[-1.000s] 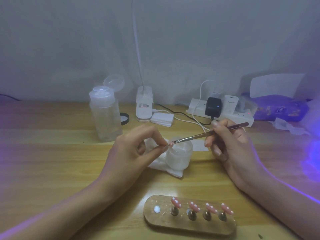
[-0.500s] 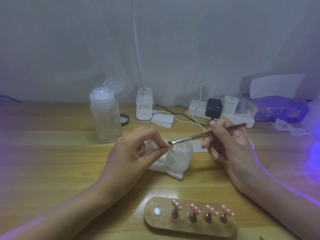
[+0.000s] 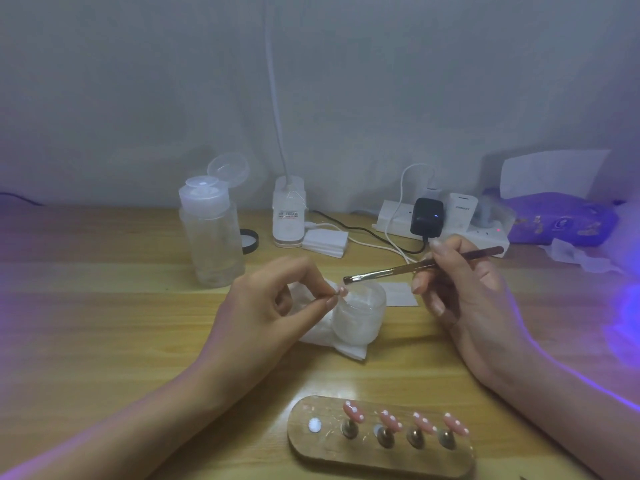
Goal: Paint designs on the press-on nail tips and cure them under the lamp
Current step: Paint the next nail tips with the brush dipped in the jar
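Note:
My left hand (image 3: 273, 306) pinches a small pink nail tip (image 3: 342, 291) between thumb and forefinger, above a frosted jar (image 3: 360, 317). My right hand (image 3: 460, 296) grips a thin brush (image 3: 415, 268); its bristle end hovers just above and right of the held tip, a short gap from it. Near the table's front edge lies an oval wooden stand (image 3: 381, 438) carrying several pink tips with white dots (image 3: 355, 412) on metal pegs; its leftmost spot shows only a white disc.
A clear pump bottle (image 3: 211, 233) with its lid flipped up stands at back left. A white lamp base (image 3: 289, 216), cotton pads (image 3: 325, 242), a power strip with plugs (image 3: 440, 220) and a purple tissue pack (image 3: 561, 220) line the back. Crumpled tissue (image 3: 332, 341) lies under the jar. Purple light glows at right.
The brush tip has lifted slightly off the held nail tip. Both hands stay in nearly the same place.

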Tool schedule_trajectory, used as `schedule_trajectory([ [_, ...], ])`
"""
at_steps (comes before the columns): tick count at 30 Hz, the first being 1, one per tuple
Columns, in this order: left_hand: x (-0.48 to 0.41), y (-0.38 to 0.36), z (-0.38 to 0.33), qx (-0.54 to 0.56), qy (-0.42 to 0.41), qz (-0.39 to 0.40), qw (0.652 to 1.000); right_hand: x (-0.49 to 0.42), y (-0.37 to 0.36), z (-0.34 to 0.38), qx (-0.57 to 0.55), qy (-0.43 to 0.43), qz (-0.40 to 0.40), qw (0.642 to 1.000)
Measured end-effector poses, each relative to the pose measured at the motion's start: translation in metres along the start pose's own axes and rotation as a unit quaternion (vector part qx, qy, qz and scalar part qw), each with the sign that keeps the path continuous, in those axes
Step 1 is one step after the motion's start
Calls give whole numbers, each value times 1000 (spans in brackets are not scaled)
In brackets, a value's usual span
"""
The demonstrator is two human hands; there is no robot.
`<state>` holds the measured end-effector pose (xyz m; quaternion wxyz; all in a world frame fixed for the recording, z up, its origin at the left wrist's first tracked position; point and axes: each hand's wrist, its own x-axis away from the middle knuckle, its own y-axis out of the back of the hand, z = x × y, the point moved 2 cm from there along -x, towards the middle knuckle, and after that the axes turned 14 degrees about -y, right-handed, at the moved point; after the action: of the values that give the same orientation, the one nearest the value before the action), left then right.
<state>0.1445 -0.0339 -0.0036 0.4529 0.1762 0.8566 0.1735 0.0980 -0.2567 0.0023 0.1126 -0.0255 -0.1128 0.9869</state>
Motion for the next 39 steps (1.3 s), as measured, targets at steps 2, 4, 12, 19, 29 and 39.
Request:
schedule_trajectory([
  [2, 0, 0, 0, -3, 4, 1, 1000, 1, -2, 0, 17, 3, 11, 1000],
  [4, 0, 1, 1, -1, 8, 0, 1000, -1, -2, 0, 14, -7, -9, 1000],
  [12, -1, 1, -1, 14, 11, 1, 1000, 0, -2, -1, 16, -6, -1, 1000],
  [19, -1, 1, 0, 24, 20, 2, 1000, 0, -1, 0, 3, 10, 9, 1000],
  [29, 0, 0, 2, 18, 17, 5, 1000, 0, -2, -1, 12, 5, 7, 1000],
  [39, 0, 1, 1, 19, 24, 3, 1000, 0, -2, -1, 25, 9, 5, 1000],
])
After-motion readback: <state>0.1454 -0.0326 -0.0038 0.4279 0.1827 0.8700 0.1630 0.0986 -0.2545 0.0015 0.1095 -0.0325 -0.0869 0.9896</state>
